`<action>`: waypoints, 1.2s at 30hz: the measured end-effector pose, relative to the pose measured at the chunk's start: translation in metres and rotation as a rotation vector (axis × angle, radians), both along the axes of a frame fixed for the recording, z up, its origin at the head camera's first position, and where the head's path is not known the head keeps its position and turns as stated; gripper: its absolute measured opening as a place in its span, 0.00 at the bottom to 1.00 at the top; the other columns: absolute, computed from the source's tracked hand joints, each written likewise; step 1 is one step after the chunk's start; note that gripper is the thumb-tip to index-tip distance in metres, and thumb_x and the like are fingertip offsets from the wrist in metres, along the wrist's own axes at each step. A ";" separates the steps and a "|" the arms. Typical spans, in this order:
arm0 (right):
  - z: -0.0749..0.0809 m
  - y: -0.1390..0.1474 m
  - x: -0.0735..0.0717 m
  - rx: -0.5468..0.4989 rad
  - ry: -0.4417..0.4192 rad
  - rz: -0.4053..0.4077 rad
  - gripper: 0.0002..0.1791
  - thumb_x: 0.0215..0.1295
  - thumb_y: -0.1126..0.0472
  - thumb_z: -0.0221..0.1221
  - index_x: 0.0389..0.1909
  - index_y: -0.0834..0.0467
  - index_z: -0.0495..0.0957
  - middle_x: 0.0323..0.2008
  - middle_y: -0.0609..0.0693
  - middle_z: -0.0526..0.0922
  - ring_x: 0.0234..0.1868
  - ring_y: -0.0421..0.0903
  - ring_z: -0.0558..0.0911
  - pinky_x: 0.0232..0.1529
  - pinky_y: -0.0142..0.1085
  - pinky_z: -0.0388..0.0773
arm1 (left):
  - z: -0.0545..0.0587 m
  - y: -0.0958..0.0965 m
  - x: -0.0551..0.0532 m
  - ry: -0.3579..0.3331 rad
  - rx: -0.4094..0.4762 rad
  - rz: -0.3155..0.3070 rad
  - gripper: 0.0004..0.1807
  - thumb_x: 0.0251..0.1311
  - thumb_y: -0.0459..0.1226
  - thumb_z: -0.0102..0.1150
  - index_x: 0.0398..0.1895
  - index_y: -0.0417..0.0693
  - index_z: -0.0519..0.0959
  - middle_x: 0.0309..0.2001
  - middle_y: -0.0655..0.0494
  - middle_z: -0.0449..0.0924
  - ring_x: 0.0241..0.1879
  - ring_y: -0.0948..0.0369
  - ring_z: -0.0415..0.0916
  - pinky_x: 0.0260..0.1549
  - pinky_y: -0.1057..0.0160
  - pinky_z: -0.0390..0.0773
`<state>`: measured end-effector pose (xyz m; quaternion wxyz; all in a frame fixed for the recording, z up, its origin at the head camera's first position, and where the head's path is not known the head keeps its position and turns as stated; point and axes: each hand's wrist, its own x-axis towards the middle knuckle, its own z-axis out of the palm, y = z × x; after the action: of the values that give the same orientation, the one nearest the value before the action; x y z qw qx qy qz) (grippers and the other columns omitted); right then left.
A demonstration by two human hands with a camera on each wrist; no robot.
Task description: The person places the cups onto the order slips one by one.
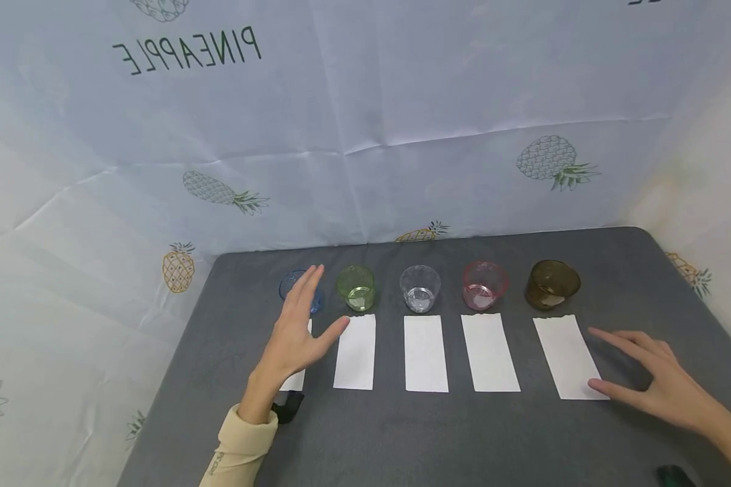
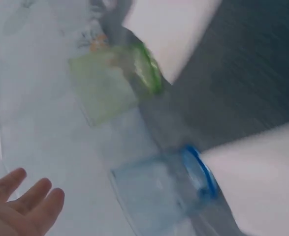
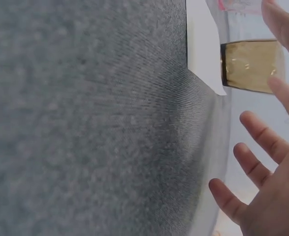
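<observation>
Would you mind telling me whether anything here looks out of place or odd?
The PINEAPPLE lettering on the back cloth reads backwards, as if mirrored. Nothing on the table looks spilled; the five glasses stand upright in a row.

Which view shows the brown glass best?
The head view: it shows the brown glass whole, with nothing in front of it. The right wrist view gives a side look, but a fingertip of the right hand covers a bit of it. The left wrist view does not show it.
</observation>
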<state>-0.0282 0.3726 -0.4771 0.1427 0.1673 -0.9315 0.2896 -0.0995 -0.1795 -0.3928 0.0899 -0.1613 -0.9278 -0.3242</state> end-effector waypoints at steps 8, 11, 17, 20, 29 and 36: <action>-0.009 0.004 -0.005 -0.004 -0.143 -0.030 0.47 0.41 0.58 0.82 0.67 0.49 0.76 0.56 0.31 0.67 0.59 0.28 0.56 0.50 0.60 0.55 | 0.005 0.042 -0.019 0.002 0.104 -0.128 0.50 0.62 0.53 0.64 0.83 0.60 0.50 0.82 0.55 0.51 0.82 0.50 0.50 0.75 0.36 0.59; -0.011 0.005 -0.006 -0.014 -0.178 -0.031 0.45 0.43 0.57 0.81 0.68 0.48 0.76 0.56 0.31 0.67 0.58 0.29 0.55 0.42 0.64 0.54 | 0.007 0.055 -0.022 -0.010 0.115 -0.157 0.50 0.62 0.54 0.64 0.83 0.63 0.49 0.82 0.56 0.51 0.82 0.51 0.50 0.75 0.36 0.59; -0.014 0.008 -0.010 -0.027 -0.205 -0.021 0.44 0.45 0.57 0.80 0.68 0.47 0.76 0.56 0.19 0.59 0.54 0.19 0.49 0.39 0.58 0.52 | 0.009 0.079 -0.028 -0.020 0.139 -0.205 0.51 0.61 0.55 0.64 0.83 0.65 0.48 0.82 0.56 0.51 0.81 0.55 0.51 0.75 0.38 0.60; -0.017 0.012 -0.012 -0.035 -0.244 -0.034 0.43 0.48 0.57 0.78 0.69 0.47 0.74 0.56 0.21 0.60 0.53 0.19 0.49 0.40 0.58 0.52 | 0.009 0.090 -0.032 -0.018 0.156 -0.232 0.51 0.60 0.55 0.63 0.83 0.66 0.47 0.82 0.56 0.51 0.81 0.55 0.51 0.75 0.39 0.61; -0.020 0.016 -0.014 -0.047 -0.305 -0.041 0.43 0.51 0.56 0.77 0.70 0.47 0.72 0.56 0.32 0.63 0.53 0.18 0.49 0.42 0.61 0.52 | 0.009 0.127 -0.045 -0.060 0.213 -0.311 0.51 0.60 0.54 0.65 0.83 0.69 0.48 0.81 0.60 0.52 0.80 0.58 0.53 0.75 0.41 0.63; -0.017 0.013 -0.016 -0.031 -0.301 -0.024 0.44 0.48 0.56 0.78 0.69 0.46 0.73 0.55 0.52 0.68 0.54 0.25 0.54 0.39 0.57 0.52 | 0.011 0.158 -0.053 -0.075 0.203 -0.355 0.52 0.59 0.55 0.67 0.83 0.66 0.48 0.81 0.60 0.54 0.80 0.59 0.54 0.74 0.44 0.65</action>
<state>-0.0444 0.3851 -0.4945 0.0075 0.1089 -0.9398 0.3239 -0.1529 -0.0214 -0.3820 0.0126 -0.3001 -0.8502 -0.4324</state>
